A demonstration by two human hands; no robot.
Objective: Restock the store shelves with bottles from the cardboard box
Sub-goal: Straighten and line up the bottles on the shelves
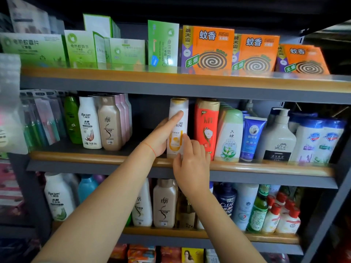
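Note:
A white shampoo bottle (178,111) with a gold cap and yellow label stands upright on the middle shelf (95,158), just left of a red bottle (206,126). My left hand (161,137) grips the white bottle from its left side, thumb stretched up across the front. My right hand (191,164) is lower, its index finger and thumb touching the bottle's lower front, the other fingers curled in front of the red bottle. The cardboard box is out of view.
Left of the white bottle the middle shelf has a gap, then beige and white bottles (110,126). To the right stand green, blue and pump bottles (277,135). The top shelf holds green and orange boxes (209,50); the lower shelf (171,232) is crowded with more bottles.

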